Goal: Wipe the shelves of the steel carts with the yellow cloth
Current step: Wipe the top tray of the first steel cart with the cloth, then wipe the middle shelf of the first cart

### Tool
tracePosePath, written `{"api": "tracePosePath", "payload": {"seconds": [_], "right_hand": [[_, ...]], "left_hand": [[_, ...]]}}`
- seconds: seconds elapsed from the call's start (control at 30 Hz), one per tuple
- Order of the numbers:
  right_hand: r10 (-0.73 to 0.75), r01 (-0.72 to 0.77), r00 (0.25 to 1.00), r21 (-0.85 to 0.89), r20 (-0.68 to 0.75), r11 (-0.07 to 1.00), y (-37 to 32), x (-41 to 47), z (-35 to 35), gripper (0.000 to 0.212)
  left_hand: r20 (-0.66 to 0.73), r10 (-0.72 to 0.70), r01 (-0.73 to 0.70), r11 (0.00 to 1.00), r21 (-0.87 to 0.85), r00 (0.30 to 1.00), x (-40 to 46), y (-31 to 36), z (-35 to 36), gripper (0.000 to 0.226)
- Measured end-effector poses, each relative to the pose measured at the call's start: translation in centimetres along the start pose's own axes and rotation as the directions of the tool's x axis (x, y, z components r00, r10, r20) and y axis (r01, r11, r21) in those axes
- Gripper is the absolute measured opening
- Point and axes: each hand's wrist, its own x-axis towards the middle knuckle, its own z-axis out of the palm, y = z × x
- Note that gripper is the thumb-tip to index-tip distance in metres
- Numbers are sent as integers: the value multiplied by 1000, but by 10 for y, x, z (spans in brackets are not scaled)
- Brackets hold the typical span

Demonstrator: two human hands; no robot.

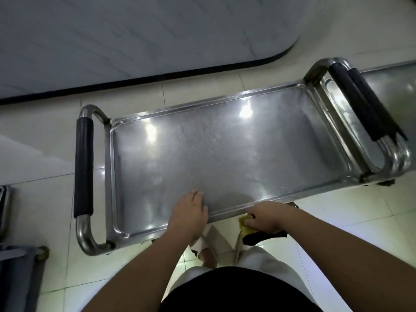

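Observation:
A steel cart's top shelf fills the middle of the view, shiny and bare, with a black-padded handle at its left end. My left hand rests on the shelf's near rim, fingers lying flat on the steel. Just below the near rim on the right, my right hand grips the yellow cloth, bunched up with only a small part showing. A second steel cart butts against the right end, with its padded handle beside the first cart's right handle.
A large white table with a dark rim lies beyond the cart. Pale floor tiles surround it. Another cart's corner and wheel show at the lower left. My legs and feet stand close under the near rim.

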Motion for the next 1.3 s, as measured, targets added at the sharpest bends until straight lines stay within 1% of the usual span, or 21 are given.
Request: {"api": "tracePosePath", "payload": {"seconds": [0.2, 0.33, 0.47, 0.57, 0.7, 0.77, 0.9, 1.1, 1.3], "right_hand": [[25, -25, 1000, -41, -1, 999, -1, -19, 19, 50], [-23, 17, 998, -95, -61, 995, 5, -30, 42, 50], [-65, 54, 994, -121, -86, 991, 7, -44, 76, 50], [-113, 105, 991, -103, -72, 989, 8, -52, 109, 47], [-135, 133, 991, -95, -21, 987, 10, -63, 155, 35], [-136, 135, 991, -121, -2, 983, 6, -67, 169, 37], [-109, 105, 994, -118, -22, 987, -8, -62, 190, 39], [-49, 40, 995, -97, -91, 994, -49, -24, 220, 36], [-9, 27, 978, 82, -210, 996, -97, 35, 245, 29]], "left_hand": [[-74, -19, 20, 1000, 14, 997, -47, -2, 3, 51], [-92, -85, 90, 995, 46, 992, -90, 6, 20, 47], [-74, -169, 172, 984, 40, 983, -135, 24, 54, 52], [-43, -193, 195, 980, 46, 980, -166, 37, 81, 54], [-29, -230, 231, 972, 29, 973, -212, 43, 108, 54], [-35, -248, 249, 968, 27, 968, -228, 38, 115, 54], [-29, -284, 284, 959, 6, 958, -245, 11, 130, 56], [2, -321, 321, 946, -43, 947, -257, -56, 160, 58], [25, -300, 301, 954, -8, 954, -244, -127, 193, 58]]}}
